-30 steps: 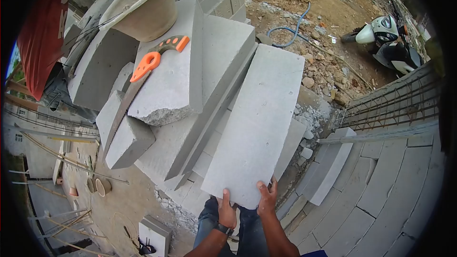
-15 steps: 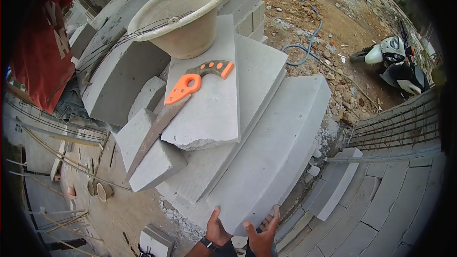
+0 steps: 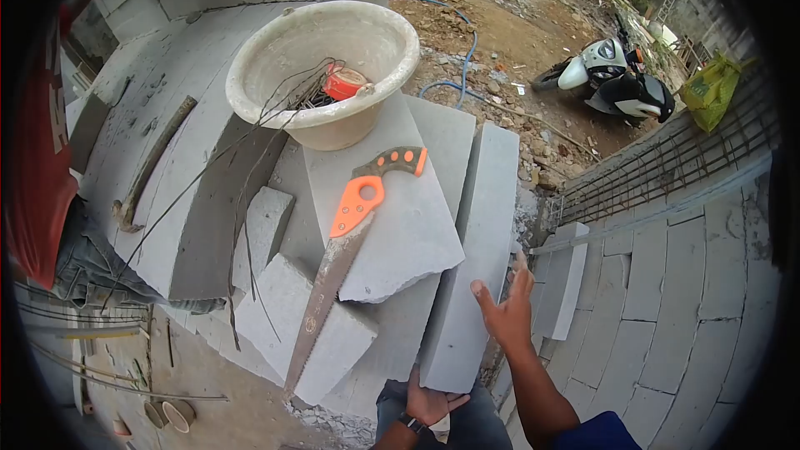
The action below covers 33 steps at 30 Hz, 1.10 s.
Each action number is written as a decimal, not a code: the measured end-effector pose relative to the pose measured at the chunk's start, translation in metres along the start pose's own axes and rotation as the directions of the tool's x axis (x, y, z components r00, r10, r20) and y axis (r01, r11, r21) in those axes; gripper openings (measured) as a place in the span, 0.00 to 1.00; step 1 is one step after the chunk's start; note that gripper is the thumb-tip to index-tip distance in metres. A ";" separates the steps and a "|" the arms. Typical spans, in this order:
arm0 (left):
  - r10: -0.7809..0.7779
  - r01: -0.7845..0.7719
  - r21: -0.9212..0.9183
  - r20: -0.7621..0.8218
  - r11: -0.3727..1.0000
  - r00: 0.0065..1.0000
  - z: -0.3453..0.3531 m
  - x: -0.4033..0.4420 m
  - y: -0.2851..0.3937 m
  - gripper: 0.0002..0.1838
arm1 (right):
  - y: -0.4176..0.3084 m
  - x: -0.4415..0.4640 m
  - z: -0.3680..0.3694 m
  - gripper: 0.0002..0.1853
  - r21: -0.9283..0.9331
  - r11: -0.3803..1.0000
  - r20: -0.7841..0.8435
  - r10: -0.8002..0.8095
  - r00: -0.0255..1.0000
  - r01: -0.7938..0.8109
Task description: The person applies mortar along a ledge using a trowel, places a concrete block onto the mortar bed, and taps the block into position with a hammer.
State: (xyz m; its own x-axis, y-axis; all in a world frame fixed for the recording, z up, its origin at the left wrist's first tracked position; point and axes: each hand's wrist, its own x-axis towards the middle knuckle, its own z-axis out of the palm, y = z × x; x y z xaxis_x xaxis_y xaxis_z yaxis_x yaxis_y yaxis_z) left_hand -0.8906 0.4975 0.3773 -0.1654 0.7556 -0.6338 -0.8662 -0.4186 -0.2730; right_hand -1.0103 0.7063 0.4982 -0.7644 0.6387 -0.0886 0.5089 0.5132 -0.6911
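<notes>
A long pale aerated concrete block [image 3: 477, 242] stands on its narrow edge along the right side of the stack. Under its near end is my left hand [image 3: 429, 402], palm up and fingers against the block, with a dark watch on the wrist. My right hand [image 3: 508, 308] is raised just right of the block, thumb and fingers apart, holding nothing. A handsaw [image 3: 333, 279] with an orange and black handle lies across a broken slab [image 3: 408, 237] and a smaller block piece [image 3: 346, 346].
Behind the saw stands a whitish tub [image 3: 325, 67] with wires and a red round object inside. A person in red [image 3: 42, 175] is at the left edge. To the right are a block wall [image 3: 642, 283] and a rebar mesh [image 3: 633, 158]; a motorbike [image 3: 612, 83] is parked beyond.
The long block has turned from its broad face up onto its narrow edge. My right hand has come off its near end and moved up along its right side; my left stays at that end.
</notes>
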 end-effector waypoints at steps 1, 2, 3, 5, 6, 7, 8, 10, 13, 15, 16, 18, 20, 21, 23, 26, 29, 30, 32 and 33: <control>-0.025 0.026 0.010 -0.012 1.000 1.000 0.008 -0.005 -0.002 0.48 | -0.004 0.018 0.015 0.53 -0.118 0.993 -0.058 0.008 0.998 -0.015; -0.042 0.043 0.021 -0.019 0.999 0.999 0.013 -0.007 -0.004 0.48 | -0.004 0.029 0.032 0.51 -0.232 0.972 -0.111 0.004 0.994 -0.030; -0.049 0.050 0.032 -0.020 0.998 0.999 0.016 -0.008 -0.003 0.48 | 0.002 0.030 0.046 0.50 -0.258 0.966 -0.148 -0.015 0.989 -0.024; -0.021 0.022 -0.011 0.092 1.000 0.996 0.019 -0.010 -0.001 0.46 | 0.011 0.035 0.066 0.49 -0.318 0.948 -0.196 -0.072 0.978 0.006; 0.003 0.001 -0.028 0.128 1.000 0.992 0.019 -0.007 0.000 0.46 | 0.013 0.031 0.072 0.49 -0.358 0.934 -0.169 -0.046 0.985 -0.018; 0.034 -0.026 -0.050 0.166 0.998 0.986 0.021 -0.003 0.001 0.45 | 0.013 0.036 0.074 0.50 -0.374 0.927 -0.185 -0.038 0.982 -0.035; 0.047 -0.039 -0.055 0.158 0.998 0.986 0.025 -0.002 0.001 0.45 | 0.012 0.040 0.074 0.51 -0.388 0.920 -0.197 -0.029 0.980 -0.051; 0.069 -0.061 -0.065 0.128 0.996 0.989 0.032 -0.006 -0.009 0.45 | 0.011 0.043 0.068 0.54 -0.395 0.914 -0.172 0.024 0.985 -0.091; 0.076 -0.052 -0.121 0.205 0.991 0.976 0.045 -0.005 -0.022 0.44 | -0.008 0.060 0.047 0.61 -0.385 0.908 -0.102 0.134 0.986 -0.164; 0.084 -0.053 -0.150 0.210 0.987 0.974 0.056 0.001 -0.036 0.43 | -0.019 0.079 0.036 0.67 -0.402 0.889 -0.102 0.196 0.975 -0.221; 0.087 -0.052 -0.163 0.215 0.985 0.973 0.059 0.003 -0.044 0.42 | -0.020 0.089 0.032 0.69 -0.393 0.873 -0.064 0.286 0.956 -0.287; 0.087 -0.037 -0.209 0.235 0.977 0.968 0.048 0.019 -0.059 0.42 | -0.020 0.101 0.024 0.75 -0.388 0.824 0.012 0.452 0.892 -0.412; 0.101 -0.035 -0.267 0.235 0.963 0.967 0.032 0.033 -0.065 0.41 | -0.018 0.099 0.025 0.77 -0.472 0.781 0.052 0.488 0.871 -0.409; 0.104 -0.036 -0.257 0.255 0.966 0.961 0.031 0.035 -0.065 0.41 | -0.018 0.098 0.026 0.79 -0.515 0.758 0.070 0.502 0.862 -0.400; 0.113 -0.042 -0.238 0.293 0.970 0.949 0.027 0.037 -0.064 0.41 | -0.010 0.099 0.029 0.78 -0.504 0.770 0.061 0.485 0.872 -0.392; 0.128 -0.035 -0.269 0.333 0.962 0.934 0.020 0.042 -0.067 0.41 | -0.010 0.098 0.026 0.75 -0.446 0.804 0.067 0.468 0.881 -0.393; 0.097 -0.015 -0.237 0.338 0.971 0.936 0.020 0.042 -0.074 0.40 | -0.002 0.094 0.018 0.73 -0.417 0.831 0.074 0.434 0.898 -0.368; 0.072 0.001 -0.214 0.336 0.977 0.939 0.021 0.042 -0.077 0.40 | 0.007 0.095 0.010 0.74 -0.404 0.840 0.087 0.429 0.899 -0.362; -0.028 0.061 -0.084 0.344 0.995 0.938 0.012 0.035 -0.088 0.41 | 0.027 0.085 -0.012 0.74 -0.382 0.852 0.108 0.426 0.898 -0.358; -0.073 0.088 -0.028 0.342 0.996 0.937 0.007 0.032 -0.095 0.41 | 0.029 0.072 -0.029 0.75 -0.374 0.858 0.121 0.422 0.899 -0.352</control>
State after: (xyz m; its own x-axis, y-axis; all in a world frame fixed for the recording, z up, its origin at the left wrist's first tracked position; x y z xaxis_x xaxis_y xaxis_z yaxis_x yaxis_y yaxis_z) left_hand -0.8172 0.5648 0.3879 -0.2528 0.9110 -0.3260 -0.8639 -0.3642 -0.3480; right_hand -1.0396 0.7836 0.4924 -0.5203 0.7207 -0.4581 0.8539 0.4301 -0.2932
